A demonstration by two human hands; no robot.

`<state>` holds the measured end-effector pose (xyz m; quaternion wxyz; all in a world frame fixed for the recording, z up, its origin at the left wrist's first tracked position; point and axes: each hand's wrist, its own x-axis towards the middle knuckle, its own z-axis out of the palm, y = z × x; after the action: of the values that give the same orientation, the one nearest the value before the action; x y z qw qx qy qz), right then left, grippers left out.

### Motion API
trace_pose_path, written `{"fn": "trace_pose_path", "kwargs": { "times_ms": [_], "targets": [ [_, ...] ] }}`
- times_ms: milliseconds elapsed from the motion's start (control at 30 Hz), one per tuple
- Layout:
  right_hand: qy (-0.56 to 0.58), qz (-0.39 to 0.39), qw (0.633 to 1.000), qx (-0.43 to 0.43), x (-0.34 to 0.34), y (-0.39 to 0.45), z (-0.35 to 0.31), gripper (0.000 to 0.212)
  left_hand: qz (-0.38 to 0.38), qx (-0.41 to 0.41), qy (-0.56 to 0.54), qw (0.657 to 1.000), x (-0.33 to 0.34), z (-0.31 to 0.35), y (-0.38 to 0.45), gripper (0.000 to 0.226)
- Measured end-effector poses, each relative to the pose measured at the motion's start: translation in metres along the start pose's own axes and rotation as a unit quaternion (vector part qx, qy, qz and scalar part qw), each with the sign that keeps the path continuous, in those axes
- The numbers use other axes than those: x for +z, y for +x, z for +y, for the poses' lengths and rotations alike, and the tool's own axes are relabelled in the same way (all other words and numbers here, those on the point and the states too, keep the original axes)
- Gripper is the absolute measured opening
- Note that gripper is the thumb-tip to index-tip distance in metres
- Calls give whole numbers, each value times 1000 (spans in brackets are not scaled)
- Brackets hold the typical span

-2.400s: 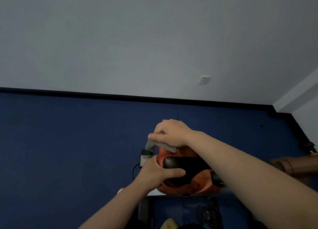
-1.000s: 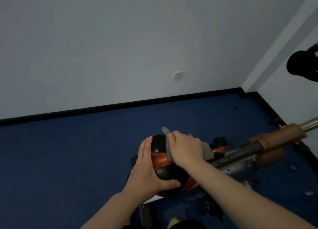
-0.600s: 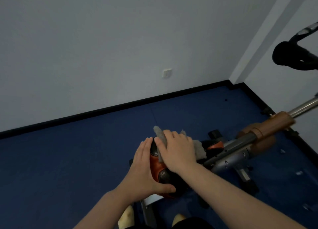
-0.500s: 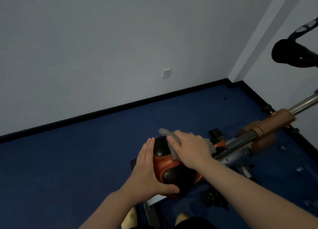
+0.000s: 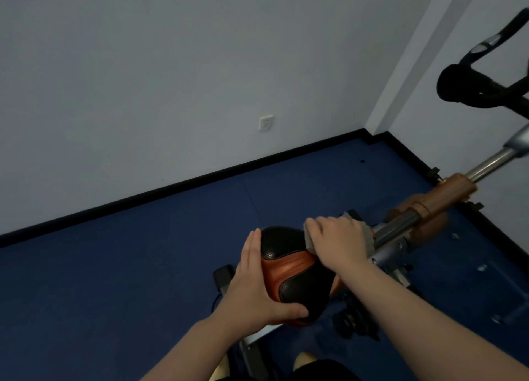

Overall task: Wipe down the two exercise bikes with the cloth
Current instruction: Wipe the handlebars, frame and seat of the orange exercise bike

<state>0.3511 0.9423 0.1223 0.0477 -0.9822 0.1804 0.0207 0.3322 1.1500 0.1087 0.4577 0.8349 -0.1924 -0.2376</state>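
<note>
The exercise bike's black and orange saddle (image 5: 289, 266) is in the lower middle of the head view. My left hand (image 5: 254, 286) holds its left side, fingers along the edge and thumb wrapped over the rear. My right hand (image 5: 337, 243) presses a grey cloth (image 5: 368, 235) onto the saddle's front end, and most of the cloth is hidden under the palm. From there the bike's grey frame tube (image 5: 398, 229) runs up to the right into a brown cover (image 5: 440, 200). Black handlebars (image 5: 469, 88) are at the upper right.
Blue floor (image 5: 114, 266) lies to the left and behind the bike, bordered by a black baseboard (image 5: 171, 187) and a pale wall with a socket (image 5: 265, 122). A black pedal (image 5: 355, 320) hangs below the saddle. A room corner is at the right.
My right hand has slid the cloth forward along the saddle, from its rear part toward the nose. My left hand has kept its hold on the saddle's side. My view has swung right.
</note>
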Motion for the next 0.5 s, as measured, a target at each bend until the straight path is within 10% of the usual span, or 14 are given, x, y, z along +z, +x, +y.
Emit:
{"fn": "trace_pose_path", "kwargs": {
  "times_ms": [200, 400, 500],
  "targets": [
    [160, -10, 966, -205, 3, -31, -21, 48, 3, 3, 1, 1000, 0, 1, 0, 147],
    [20, 27, 998, -62, 1, -12, -13, 42, 8, 0, 17, 1000, 0, 1, 0, 147],
    [115, 20, 978, -171, 12, -42, -37, 48, 9, -3, 30, 1000, 1, 1, 2, 152]
  ]
}}
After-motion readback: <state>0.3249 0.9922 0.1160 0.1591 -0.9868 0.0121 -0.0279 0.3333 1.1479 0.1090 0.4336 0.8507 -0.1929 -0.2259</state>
